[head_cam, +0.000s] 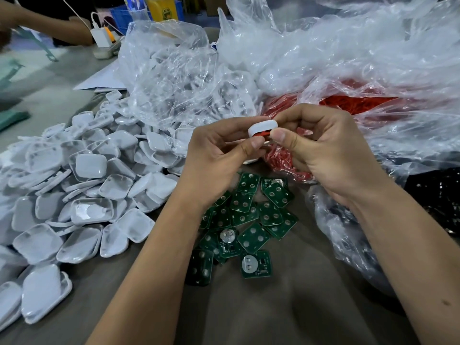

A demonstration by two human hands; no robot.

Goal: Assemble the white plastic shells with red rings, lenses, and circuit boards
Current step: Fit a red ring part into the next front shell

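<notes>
**Two hands hold one white shell over the table**

From the head camera, both hands meet in the middle. The left hand point(219, 145) and the right hand point(321, 148) each pinch the same white shell point(262, 127) with thumb and curled fingers. The shell is up in the air, above the table point(286, 307). A bit of red ring point(264, 133) shows under the shell's white top, between the two thumbs.

Just behind the hands lies a clear bag point(373, 113) full of red rings point(353, 102). The bag is open toward the hands, and some red rings sit low down under the right hand. Behind that is a big heap of clear bags point(323, 46) with pale things inside. I cannot tell what they are.

Another clear bag point(174, 78) lies to the left. White shells are inside it, and more spill out of it in a big pile of shells point(82, 190) on the table.

Below the hands is a loose pile of green boards point(246, 220), lying flat on the table, in no bag. Some show a round silver disc.

At the right edge a clear bag holds dark bits point(438, 202).

Far back stand a blue crate point(119, 16), a yellow bottle point(163, 7) and a white charger point(100, 37). Another person's arm point(57, 23) is at the top left.
</notes>
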